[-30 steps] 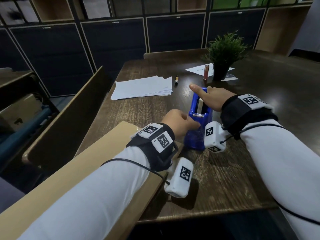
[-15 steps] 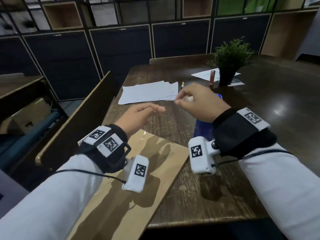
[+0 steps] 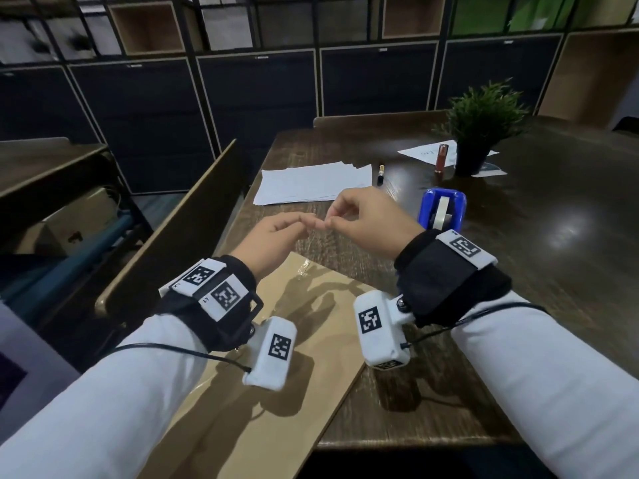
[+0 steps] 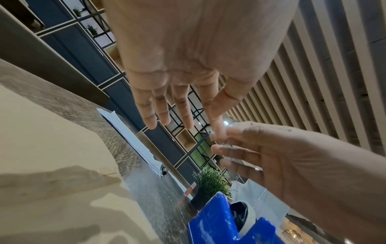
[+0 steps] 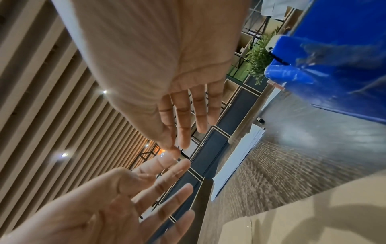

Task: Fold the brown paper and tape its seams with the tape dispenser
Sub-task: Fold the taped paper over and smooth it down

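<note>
The folded brown paper (image 3: 262, 392) lies flat at the table's near left corner, with a clear tape strip over its far edge. The blue tape dispenser (image 3: 442, 210) stands on the table to the right, behind my right wrist. Both hands hover above the paper's far end, fingertips meeting. My right hand (image 3: 330, 223) pinches a short piece of clear tape (image 5: 167, 158) between thumb and index finger. My left hand (image 3: 304, 222) has its fingers straight, and its index fingertip touches the other end of the tape. In the left wrist view the tape (image 4: 219, 135) is barely visible.
A stack of white sheets (image 3: 311, 181) and a small pen (image 3: 381, 172) lie beyond the hands. A potted plant (image 3: 480, 126), a reddish tube (image 3: 441, 159) and loose paper stand at the back right. A chair back (image 3: 173, 236) stands along the table's left edge.
One second ago both hands were on the dispenser. They have since lifted off it, moved left over the brown paper and come together with a piece of tape between them.
</note>
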The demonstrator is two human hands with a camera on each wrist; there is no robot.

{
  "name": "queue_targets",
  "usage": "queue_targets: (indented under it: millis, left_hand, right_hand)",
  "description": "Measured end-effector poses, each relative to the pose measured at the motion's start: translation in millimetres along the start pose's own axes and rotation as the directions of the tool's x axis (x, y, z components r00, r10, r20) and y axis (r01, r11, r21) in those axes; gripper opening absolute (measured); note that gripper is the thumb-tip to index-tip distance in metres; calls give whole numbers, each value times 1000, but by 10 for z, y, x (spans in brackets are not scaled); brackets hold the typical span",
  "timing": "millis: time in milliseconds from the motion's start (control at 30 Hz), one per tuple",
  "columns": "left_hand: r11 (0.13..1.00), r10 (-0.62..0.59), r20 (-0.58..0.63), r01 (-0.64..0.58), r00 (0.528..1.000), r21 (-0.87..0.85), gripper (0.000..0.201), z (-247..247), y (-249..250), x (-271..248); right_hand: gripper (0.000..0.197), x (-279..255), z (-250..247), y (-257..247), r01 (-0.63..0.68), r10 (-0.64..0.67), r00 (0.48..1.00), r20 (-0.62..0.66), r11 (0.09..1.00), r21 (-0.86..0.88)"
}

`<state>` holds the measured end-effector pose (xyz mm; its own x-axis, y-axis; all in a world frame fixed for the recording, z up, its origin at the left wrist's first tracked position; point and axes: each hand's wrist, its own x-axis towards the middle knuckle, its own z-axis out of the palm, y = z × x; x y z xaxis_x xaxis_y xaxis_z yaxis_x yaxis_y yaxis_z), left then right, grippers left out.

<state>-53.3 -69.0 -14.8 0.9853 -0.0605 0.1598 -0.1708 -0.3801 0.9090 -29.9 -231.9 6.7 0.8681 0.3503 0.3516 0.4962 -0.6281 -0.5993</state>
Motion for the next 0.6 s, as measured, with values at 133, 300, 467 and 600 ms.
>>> queue_targets:
  millis: [133,300,467,600]
  left_hand:
    - [1000,-3,-8,3,1000,8,35,-30,-56,30]
    - [999,-14,29,13,999,52,33,-118,-63,73]
    - [938,-31,110,-9,993,347,35,-241,-87,92]
    - [677,-275,253,0,927,736,33,-312,-244,153]
  right_hand:
    - [14,-6,33,-18,52,-55,997,-50,997,-63]
    - [17,-11,90,-20,108,-112,993,-46,991,-85]
    - [9,1,136,15,52,-50,998,-35,997,49]
    - [11,9,155,60,-64,70,997,-28,981,184]
